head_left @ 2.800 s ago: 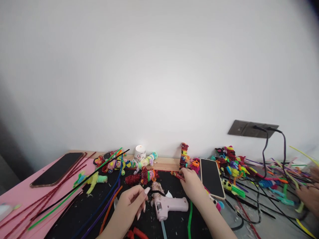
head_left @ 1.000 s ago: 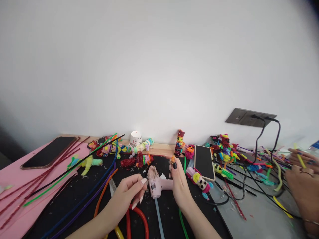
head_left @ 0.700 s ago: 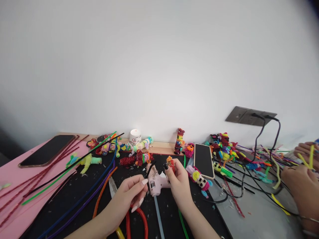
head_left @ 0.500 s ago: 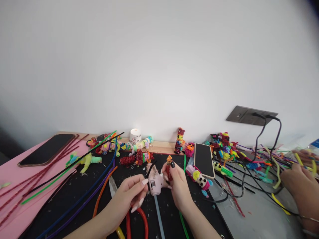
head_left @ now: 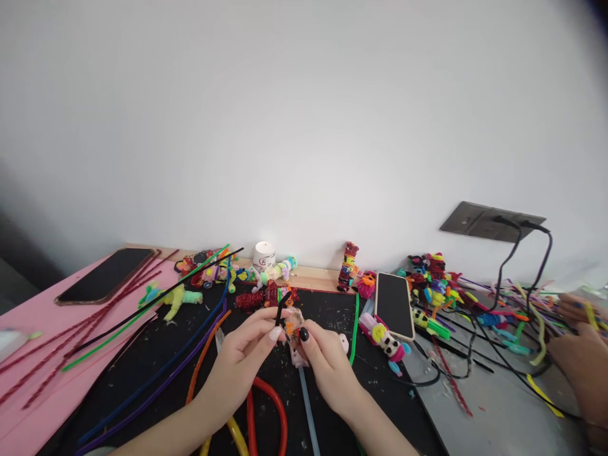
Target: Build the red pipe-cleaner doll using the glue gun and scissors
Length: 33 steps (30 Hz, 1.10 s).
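Observation:
My left hand [head_left: 240, 358] is closed in a pinch on a short black pipe-cleaner piece [head_left: 281, 303] that sticks up from its fingertips. My right hand [head_left: 327, 364] is closed on a small orange and red piece [head_left: 291, 329] and presses it against the left fingertips. Both hands meet just above a pink glue gun [head_left: 300, 358] lying on the black mat [head_left: 142, 367]. The hands hide most of the gun. Its clear glue stick [head_left: 308, 411] points toward me.
Long pipe cleaners [head_left: 156, 380] cross the mat and the pink sheet [head_left: 28, 329]. One phone [head_left: 105, 275] lies at the left and another phone [head_left: 394, 305] at the right. Pipe-cleaner figures [head_left: 349, 267] line the wall. Another person's hands [head_left: 582, 358] work at the right among cables [head_left: 498, 297].
My right hand has carried the small orange piece leftward from beside the glue gun to my left fingertips. The hands now meet over the gun. The black piece stays pinched.

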### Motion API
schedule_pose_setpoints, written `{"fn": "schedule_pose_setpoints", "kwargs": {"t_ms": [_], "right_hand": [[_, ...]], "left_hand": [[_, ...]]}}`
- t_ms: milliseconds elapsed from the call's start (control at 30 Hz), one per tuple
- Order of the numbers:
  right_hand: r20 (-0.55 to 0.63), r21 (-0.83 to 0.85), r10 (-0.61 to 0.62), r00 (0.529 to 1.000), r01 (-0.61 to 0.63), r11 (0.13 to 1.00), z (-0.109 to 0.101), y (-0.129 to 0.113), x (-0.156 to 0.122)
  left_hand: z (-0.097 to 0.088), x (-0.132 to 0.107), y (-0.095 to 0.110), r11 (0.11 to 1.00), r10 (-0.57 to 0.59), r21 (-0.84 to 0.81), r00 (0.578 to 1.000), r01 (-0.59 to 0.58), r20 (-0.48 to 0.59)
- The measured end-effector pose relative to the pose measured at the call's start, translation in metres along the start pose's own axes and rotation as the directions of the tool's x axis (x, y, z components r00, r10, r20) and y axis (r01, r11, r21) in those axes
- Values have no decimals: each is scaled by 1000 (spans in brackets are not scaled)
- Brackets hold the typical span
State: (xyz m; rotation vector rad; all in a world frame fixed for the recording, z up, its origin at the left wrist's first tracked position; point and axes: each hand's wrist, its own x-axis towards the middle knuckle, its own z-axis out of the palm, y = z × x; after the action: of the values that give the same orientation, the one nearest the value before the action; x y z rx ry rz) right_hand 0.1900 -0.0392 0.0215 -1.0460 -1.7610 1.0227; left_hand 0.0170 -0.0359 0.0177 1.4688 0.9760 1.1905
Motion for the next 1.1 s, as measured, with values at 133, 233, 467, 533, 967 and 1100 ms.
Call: {"fn": "schedule_pose_setpoints", "kwargs": {"t_ms": [133, 233, 467, 533, 967, 1100], "right_hand": [[19, -75, -34, 999, 35, 997, 0, 4, 1], [28, -88, -40, 999, 43, 995, 0, 4, 0], [-128, 1, 12, 992, -12, 1000, -1, 6, 0], [-230, 63, 59, 971, -46, 997, -1, 9, 1], [-387, 394, 260, 885, -96, 914, -7, 23, 5], [-397, 409, 266, 878, -90, 908, -7, 23, 5]], "left_hand": [[1, 2, 2, 1000, 18, -6, 1000, -17, 17], [1, 4, 6, 999, 31, 26, 999, -31, 10], [-6, 9, 5, 996, 13, 85, 994, -4, -105], [-11, 13, 3, 992, 3, 123, 988, 17, -157], [-19, 30, -16, 867, 41, 497, 997, -5, -63], [-20, 30, -15, 876, 38, 482, 991, 28, -126]]}}
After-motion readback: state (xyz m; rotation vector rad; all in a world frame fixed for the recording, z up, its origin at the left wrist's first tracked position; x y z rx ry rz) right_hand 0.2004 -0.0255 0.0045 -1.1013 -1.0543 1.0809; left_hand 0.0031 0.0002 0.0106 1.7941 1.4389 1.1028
